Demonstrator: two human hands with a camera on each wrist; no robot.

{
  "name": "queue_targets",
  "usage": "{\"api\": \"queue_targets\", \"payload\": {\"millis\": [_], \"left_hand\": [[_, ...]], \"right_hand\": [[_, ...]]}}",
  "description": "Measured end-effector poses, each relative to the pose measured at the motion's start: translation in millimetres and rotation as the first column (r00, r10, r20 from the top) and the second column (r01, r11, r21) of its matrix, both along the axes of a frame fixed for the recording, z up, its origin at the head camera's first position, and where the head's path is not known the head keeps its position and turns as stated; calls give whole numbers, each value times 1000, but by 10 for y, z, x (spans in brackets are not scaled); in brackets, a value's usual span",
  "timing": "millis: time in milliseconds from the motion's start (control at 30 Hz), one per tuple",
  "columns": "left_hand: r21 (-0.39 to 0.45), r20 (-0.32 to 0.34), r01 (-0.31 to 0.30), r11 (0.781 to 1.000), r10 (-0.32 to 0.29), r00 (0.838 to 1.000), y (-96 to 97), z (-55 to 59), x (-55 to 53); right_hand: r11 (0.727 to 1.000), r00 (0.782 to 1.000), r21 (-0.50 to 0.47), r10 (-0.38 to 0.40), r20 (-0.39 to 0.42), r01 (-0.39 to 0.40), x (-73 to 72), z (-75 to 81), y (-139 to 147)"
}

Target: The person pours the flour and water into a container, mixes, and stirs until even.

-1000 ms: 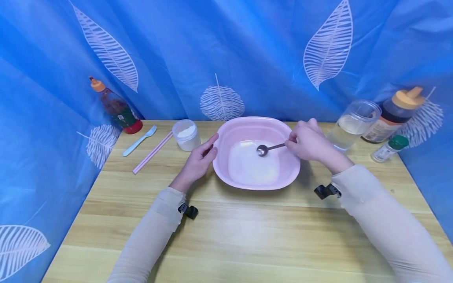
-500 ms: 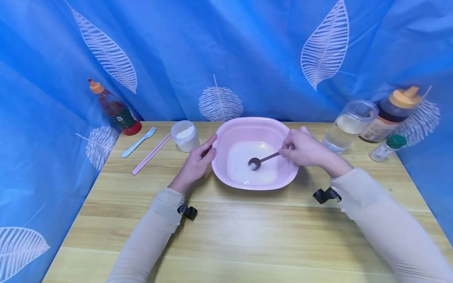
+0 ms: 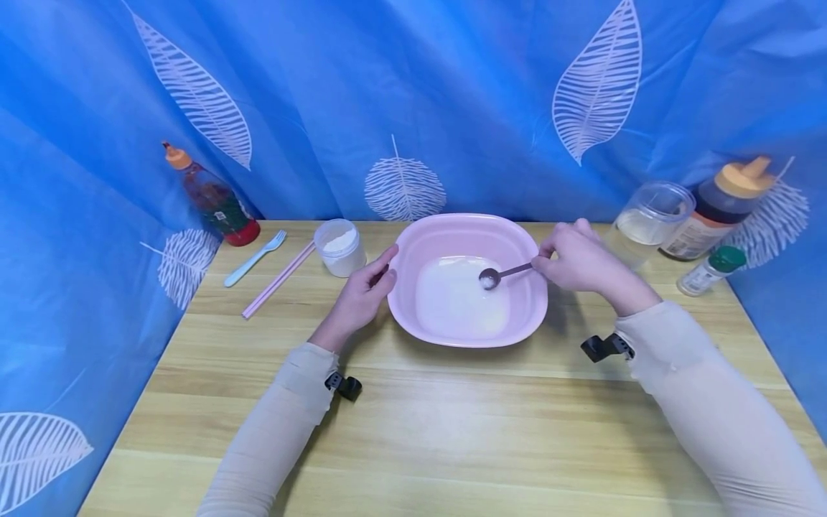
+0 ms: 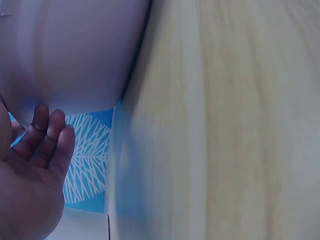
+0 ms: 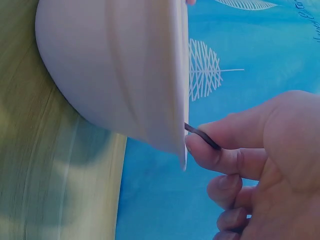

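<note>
In the head view, a pink plastic basin (image 3: 402, 316) stands at the table's middle, with whitish, shiny liquid (image 3: 452, 301) across its floor. My left hand (image 3: 360, 296) holds the basin's left side, thumb at the rim. Below that rim, its fingers (image 4: 48, 132) rest against the outer wall in the left wrist view. Over the basin's right edge, my right hand (image 3: 578, 262) pinches the handle of a small dark measuring spoon (image 3: 489, 278). The spoon's round bowl is inside the basin, close over the liquid. In the right wrist view, the handle's end (image 5: 204, 136) shows between thumb and forefinger.
Left of the basin are a jar of white powder (image 3: 340, 251), pink chopsticks (image 3: 279, 280), a light-blue fork (image 3: 253, 260) and a red sauce bottle (image 3: 220, 201). To the right stand a clear water cup (image 3: 646, 222), a dark sauce bottle (image 3: 717, 208) and a green-capped shaker (image 3: 711, 271).
My right hand has swept the spoon toward the near left of the basin, then back to the right and away from me. The left hand keeps its hold on the basin.
</note>
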State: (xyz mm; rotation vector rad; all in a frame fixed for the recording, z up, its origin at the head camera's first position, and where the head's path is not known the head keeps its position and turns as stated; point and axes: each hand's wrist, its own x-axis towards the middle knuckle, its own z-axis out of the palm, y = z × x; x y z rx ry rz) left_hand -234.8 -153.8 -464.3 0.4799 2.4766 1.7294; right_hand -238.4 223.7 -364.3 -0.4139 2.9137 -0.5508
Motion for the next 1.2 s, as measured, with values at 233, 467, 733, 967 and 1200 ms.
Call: {"api": "queue_targets", "payload": {"millis": [233,467,733,967,1200], "left_hand": [[-10,-1,3,1000,-3,1000,3,-5,-2],[-16,-1,4,1000,-4,1000,-1,-3,1],[-8,9,-1,1000,1,1000,0,4,2],[-5,7,-2,1000,2,1000,4,8,11],[-3,9,1,1000,-1,1000,7,20,13]], "right_hand": [[998,997,-33,61,47,-59,3,-51,-195],[983,982,-111,155,106,-143,77,-152,-451],[969,965,-59,245,90,-241,165,-54,-285],[994,995,60,89,-42,-87,108,32,-47],[997,996,-2,83,-40,-83,85,-144,-239]]}}
